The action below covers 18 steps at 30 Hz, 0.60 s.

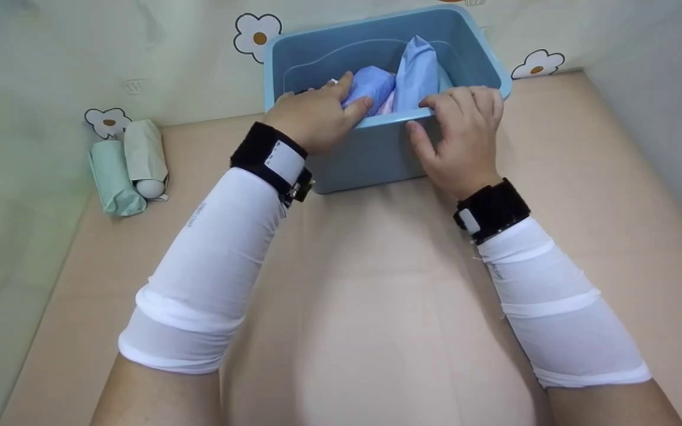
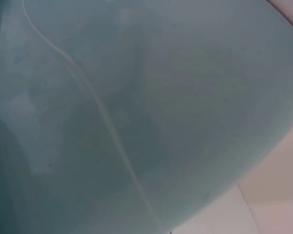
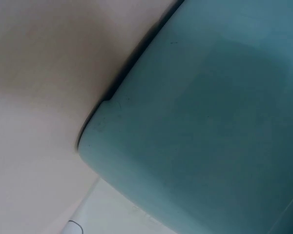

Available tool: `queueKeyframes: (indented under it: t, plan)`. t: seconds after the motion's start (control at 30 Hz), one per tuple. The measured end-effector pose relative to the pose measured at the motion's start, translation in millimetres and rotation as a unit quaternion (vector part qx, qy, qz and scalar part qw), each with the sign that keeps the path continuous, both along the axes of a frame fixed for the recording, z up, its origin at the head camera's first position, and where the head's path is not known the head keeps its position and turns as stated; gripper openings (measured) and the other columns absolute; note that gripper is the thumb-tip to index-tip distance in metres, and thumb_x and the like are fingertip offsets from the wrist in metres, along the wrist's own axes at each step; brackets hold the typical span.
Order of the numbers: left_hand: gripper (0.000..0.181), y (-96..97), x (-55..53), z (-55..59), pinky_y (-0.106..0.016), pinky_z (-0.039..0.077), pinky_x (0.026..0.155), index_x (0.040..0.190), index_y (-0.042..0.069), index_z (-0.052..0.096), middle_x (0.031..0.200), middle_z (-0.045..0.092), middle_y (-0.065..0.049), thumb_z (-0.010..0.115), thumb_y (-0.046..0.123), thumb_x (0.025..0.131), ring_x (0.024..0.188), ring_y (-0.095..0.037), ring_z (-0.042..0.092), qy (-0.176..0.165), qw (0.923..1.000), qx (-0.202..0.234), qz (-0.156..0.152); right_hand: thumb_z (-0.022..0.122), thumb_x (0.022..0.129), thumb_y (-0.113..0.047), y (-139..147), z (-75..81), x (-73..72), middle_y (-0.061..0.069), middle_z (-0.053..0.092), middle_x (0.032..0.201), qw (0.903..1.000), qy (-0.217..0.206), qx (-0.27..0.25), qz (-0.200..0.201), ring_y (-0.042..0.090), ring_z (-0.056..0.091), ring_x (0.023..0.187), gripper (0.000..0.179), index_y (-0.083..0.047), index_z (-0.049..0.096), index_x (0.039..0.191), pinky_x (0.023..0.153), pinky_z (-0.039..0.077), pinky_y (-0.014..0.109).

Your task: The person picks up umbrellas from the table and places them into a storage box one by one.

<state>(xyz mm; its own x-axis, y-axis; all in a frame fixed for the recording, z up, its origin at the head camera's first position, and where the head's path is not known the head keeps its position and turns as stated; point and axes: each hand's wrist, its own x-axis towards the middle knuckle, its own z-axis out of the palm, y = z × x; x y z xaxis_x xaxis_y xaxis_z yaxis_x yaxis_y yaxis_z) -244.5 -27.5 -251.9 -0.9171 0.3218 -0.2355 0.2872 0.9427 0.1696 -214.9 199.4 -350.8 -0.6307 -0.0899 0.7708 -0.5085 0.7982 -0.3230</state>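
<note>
A blue plastic bin (image 1: 370, 168) stands at the back of the surface. My left hand (image 1: 314, 115) reaches over its near rim, thumb and index finger spread beside a violet-blue fabric bundle (image 1: 372, 86); its other fingertips are hidden. On the same rim, farther right, my right hand (image 1: 462, 133) grips the edge, fingers over the top and thumb outside. Between the hands, a light blue fabric bundle (image 1: 417, 74) leans upright inside the bin. Both wrist views show mainly the bin's smooth wall (image 2: 185, 97), without fingers.
At the far left lie a mint-green fabric bundle (image 1: 115, 177) and a beige folded umbrella (image 1: 144, 151) with a rounded white handle end. Behind the bin is a pale flower-printed backdrop (image 1: 199, 59). A beige cover (image 1: 376, 284) spreads in front.
</note>
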Motion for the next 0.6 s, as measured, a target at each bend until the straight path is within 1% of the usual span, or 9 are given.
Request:
queueKeyframes:
  t: [0.23, 0.47, 0.6]
  plan:
    - [0.081, -1.2, 1.5, -0.7, -0.06, 0.009, 0.131, 0.17, 0.027, 0.003, 0.176, 0.017, -0.003, 0.016, 0.073, 0.104, 0.163, -0.032, 0.019, 0.009, 0.9999, 0.007, 0.003, 0.054, 0.099, -0.048, 0.0, 0.4, 0.2, 0.016, 0.065, 0.102, 1.0, -0.001, 0.0, -0.003, 0.036, 0.049, 0.106, 0.048, -0.005, 0.072, 0.113, 0.105, 0.025, 0.058]
    - [0.081, -1.7, 2.9, -0.6, -0.058, 0.016, 0.131, 0.17, 0.03, 0.005, 0.176, 0.017, 0.002, 0.017, 0.074, 0.103, 0.163, -0.029, 0.022, 0.014, 0.9998, 0.009, 0.007, 0.053, 0.099, -0.048, -0.4, 0.7, 1.0, 0.016, 0.065, 0.103, 1.0, -0.005, 0.003, -0.005, 0.036, 0.049, 0.107, 0.049, -0.005, 0.071, 0.114, 0.105, 0.025, 0.058]
    - [0.08, -1.7, 3.5, -1.8, -0.058, 0.011, 0.131, 0.17, 0.031, 0.004, 0.176, 0.015, 0.001, 0.018, 0.073, 0.104, 0.163, -0.025, 0.019, 0.016, 0.9997, 0.017, 0.007, 0.054, 0.099, -0.049, -0.2, 0.9, 1.2, 0.016, 0.065, 0.102, 1.0, -0.004, 0.003, -0.005, 0.036, 0.048, 0.106, 0.049, -0.005, 0.071, 0.113, 0.104, 0.025, 0.058]
